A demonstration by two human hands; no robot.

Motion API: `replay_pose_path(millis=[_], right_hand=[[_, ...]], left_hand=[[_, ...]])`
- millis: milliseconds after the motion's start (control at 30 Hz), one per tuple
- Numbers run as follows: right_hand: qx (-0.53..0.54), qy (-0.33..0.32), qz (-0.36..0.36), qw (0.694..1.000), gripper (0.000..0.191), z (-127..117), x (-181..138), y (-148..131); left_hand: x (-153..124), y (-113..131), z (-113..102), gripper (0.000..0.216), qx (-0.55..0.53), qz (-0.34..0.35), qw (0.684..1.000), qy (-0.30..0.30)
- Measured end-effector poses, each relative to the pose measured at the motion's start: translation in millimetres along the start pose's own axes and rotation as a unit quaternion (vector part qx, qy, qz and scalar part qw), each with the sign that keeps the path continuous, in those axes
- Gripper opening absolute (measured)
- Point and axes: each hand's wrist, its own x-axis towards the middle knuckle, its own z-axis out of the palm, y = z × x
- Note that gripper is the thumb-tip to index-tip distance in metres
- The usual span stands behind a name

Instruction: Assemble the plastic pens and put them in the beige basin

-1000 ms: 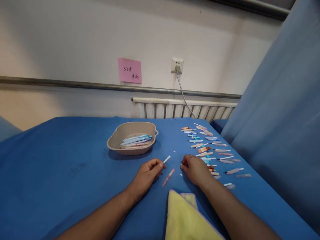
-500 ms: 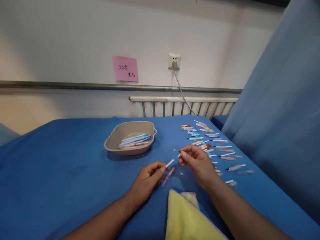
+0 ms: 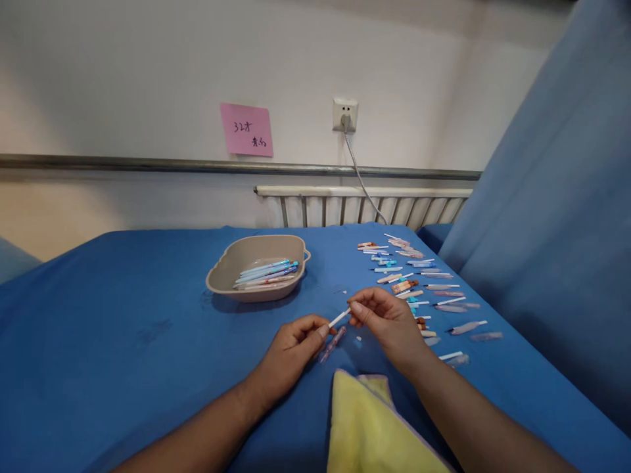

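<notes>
My left hand [image 3: 290, 348] pinches the near end of a thin white tube [image 3: 339, 318], holding it just above the blue table [image 3: 123, 328]. My right hand [image 3: 387, 322] is closed in a pinch at the tube's far tip; whether it holds a small piece there I cannot make out. A clear pink pen barrel [image 3: 332, 344] lies on the cloth under the two hands. A tiny white bit [image 3: 358, 339] lies beside it.
A beige tray [image 3: 224, 272] with several pens stands behind my left hand. Rows of pen parts [image 3: 419, 289] are laid out on the right. A yellow cloth [image 3: 369, 427] lies at the near edge. A blue curtain [image 3: 552, 197] hangs on the right.
My right hand rose from the cloth and came left until its pinch met the white tube's tip. The left hand stayed almost in place with the tube.
</notes>
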Motion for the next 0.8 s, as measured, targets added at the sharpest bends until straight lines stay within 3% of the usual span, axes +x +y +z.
replay_pose_path(millis=[500, 800], right_hand=[[-0.060, -0.023, -0.035, 0.997, 0.017, -2.2, -2.0, 2.6], [-0.026, -0.018, -0.004, 1.000, 0.018, 0.0, -1.5, 4.6]], left_hand=[[-0.2, 0.2, -0.4, 0.028, 0.015, 0.011, 1.000, 0.004], [0.3, -1.4, -0.9, 0.027, 0.014, 0.011, 1.000, -0.001]])
